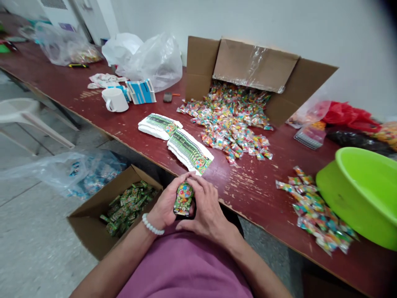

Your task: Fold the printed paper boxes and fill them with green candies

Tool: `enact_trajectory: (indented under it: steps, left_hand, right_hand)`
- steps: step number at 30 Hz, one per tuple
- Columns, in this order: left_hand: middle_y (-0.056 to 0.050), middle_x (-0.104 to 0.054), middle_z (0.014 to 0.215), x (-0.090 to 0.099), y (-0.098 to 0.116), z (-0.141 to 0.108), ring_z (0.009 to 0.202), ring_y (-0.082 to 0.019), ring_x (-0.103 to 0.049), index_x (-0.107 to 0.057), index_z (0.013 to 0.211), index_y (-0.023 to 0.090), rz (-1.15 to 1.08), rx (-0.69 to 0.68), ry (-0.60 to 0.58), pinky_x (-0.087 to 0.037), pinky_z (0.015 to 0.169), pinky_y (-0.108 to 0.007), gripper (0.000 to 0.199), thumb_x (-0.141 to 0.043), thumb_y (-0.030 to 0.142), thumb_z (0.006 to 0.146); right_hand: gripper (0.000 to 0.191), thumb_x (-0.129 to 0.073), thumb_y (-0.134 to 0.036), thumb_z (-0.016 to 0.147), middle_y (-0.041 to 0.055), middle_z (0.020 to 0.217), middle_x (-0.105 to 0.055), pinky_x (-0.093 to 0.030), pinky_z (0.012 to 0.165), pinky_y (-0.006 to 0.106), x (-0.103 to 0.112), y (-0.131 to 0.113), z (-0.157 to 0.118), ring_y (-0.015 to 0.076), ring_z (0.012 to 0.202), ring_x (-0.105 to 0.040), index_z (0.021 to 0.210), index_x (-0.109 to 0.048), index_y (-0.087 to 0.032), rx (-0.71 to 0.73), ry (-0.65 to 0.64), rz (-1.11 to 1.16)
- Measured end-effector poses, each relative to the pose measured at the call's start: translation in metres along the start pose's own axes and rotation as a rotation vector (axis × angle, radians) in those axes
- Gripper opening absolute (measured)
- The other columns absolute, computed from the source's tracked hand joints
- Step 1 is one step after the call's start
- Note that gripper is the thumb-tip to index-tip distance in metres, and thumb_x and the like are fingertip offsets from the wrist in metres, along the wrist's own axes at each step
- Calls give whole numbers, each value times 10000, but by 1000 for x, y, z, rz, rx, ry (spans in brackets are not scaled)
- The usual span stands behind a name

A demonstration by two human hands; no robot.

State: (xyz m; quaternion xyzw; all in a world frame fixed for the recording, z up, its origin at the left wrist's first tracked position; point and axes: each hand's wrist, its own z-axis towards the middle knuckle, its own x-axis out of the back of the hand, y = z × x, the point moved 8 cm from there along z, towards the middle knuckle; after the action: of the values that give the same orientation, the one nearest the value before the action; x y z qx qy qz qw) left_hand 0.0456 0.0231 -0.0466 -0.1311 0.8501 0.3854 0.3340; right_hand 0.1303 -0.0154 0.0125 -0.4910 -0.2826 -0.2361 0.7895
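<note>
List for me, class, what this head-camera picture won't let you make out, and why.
All in the head view:
1. Back of the green packet: turned away, toward the left hand.
2. Its smallest print: too small.
3. Inside of the large carton: blocked by its middle flap and wrapped sweets.
4. Far side of the green basin: cut off by the right edge.

White mug (119, 101) beside blue-striped carton (142, 92); white stool (17, 108) on grey floor (37, 236).

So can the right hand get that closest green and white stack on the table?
Probably yes. The nearest stack lies just ahead of the right hand, with nothing in between. That hand is curled beside the green packet, next to the left hand, so it would likely need to come away first.
</note>
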Motion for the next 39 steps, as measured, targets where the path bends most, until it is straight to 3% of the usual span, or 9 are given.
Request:
enact_trajectory:
  steps: [5, 8, 12, 16, 19, 26, 32, 35, 39]
  left_hand:
    - [-71, -728, 1126, 2, 8, -2, 990, -208, -702, -635, 1253, 187, 45, -115, 21, -559, 869, -298, 424, -606, 454, 924]
    - [-69, -737, 1030, 15, 10, -7, 884, -206, -706, -619, 1237, 181, 111, -117, 74, -566, 769, -297, 466, -614, 508, 904]
    - [-12, -678, 828, 76, 46, -21, 609, -165, -624, -531, 1330, 241, 440, -253, 301, -512, 570, -286, 585, -610, 580, 860]
    - [-80, -606, 1142, 152, 115, -54, 1015, -240, -599, -504, 1367, 204, 832, -613, 846, -502, 910, -383, 648, -627, 531, 822]
    - [-99, -573, 1203, 168, 122, -51, 1084, -264, -572, -493, 1389, 185, 889, -642, 865, -458, 998, -436, 661, -599, 521, 830]
    - [-118, -551, 1288, 95, 80, -20, 1103, -249, -588, -534, 1346, 208, 1125, -719, 555, -467, 988, -415, 511, -539, 470, 906]
    - [-95, -597, 1275, 38, 83, -22, 1114, -235, -575, -559, 1320, 214, 1212, -849, 406, -450, 998, -398, 433, -535, 406, 932]
    - [-97, -655, 1220, 19, 79, -15, 1109, -244, -599, -598, 1289, 201, 1016, -654, 226, -456, 979, -384, 450, -564, 460, 924]
    - [-161, -704, 1173, -19, 21, -8, 1042, -282, -672, -660, 1208, 129, 540, -63, -362, -513, 896, -379, 609, -655, 606, 829]
  right_hand:
    - [821, -764, -304, 654, 160, 1266, -615, -420, 975, 488, -15, -8, 14, 339, 1145, -550, 1408, -464, -179, 92, 11, -95]
    - [867, -801, -436, 638, 155, 1278, -615, -426, 1006, 478, -23, -7, 22, 332, 1156, -563, 1398, -471, -177, 138, -60, -6]
    - [1004, -802, -590, 680, 180, 1464, -478, -388, 1093, 469, -15, 25, 37, 332, 1335, -461, 1487, -356, -194, 95, -51, -13]
    - [878, -758, -522, 779, 225, 1448, -480, -343, 1102, 527, 17, 96, 56, 374, 1340, -435, 1470, -380, -135, -174, 141, -254]
    - [900, -732, -565, 777, 245, 1414, -505, -361, 1025, 577, 18, 131, 65, 428, 1274, -455, 1472, -380, -114, -322, 69, -399]
    - [946, -831, -575, 607, 222, 1301, -514, -407, 952, 549, 22, 146, 56, 408, 1199, -468, 1379, -492, -146, -474, 227, -339]
    - [529, -751, -445, 707, 117, 1126, -662, -502, 915, 455, 37, 160, 39, 273, 1029, -610, 1142, -631, -168, -490, 552, 491]
    - [406, -753, -386, 747, 65, 1057, -721, -548, 822, 384, 38, 144, 34, 214, 897, -665, 1099, -658, -207, -487, 467, 775]
    - [361, -829, -313, 725, 20, 957, -748, -549, 773, 311, 28, 94, 31, 173, 827, -671, 1056, -706, -240, -435, 204, 1076]
